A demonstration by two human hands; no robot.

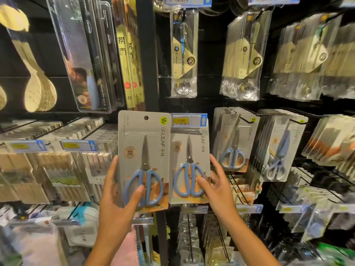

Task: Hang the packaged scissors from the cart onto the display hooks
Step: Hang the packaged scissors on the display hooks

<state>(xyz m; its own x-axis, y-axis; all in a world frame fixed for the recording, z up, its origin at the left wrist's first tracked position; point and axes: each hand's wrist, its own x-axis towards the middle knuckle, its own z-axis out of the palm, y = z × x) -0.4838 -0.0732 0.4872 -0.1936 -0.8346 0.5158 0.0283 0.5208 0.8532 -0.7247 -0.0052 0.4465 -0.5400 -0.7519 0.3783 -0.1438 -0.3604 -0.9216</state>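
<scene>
From the head camera, I see my left hand [115,196] gripping a scissors pack [144,160], thumb across its blue handles, just left of the price tag [189,120]. My right hand [217,187], fingers spread, touches the hung pack [189,166] below that tag.

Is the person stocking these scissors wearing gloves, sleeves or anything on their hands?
No. The left hand and right hand are bare, with no gloves, rings, watch or bracelet showing. Both forearms are uncovered down to the frame's bottom edge, so no sleeve is in view.
</scene>
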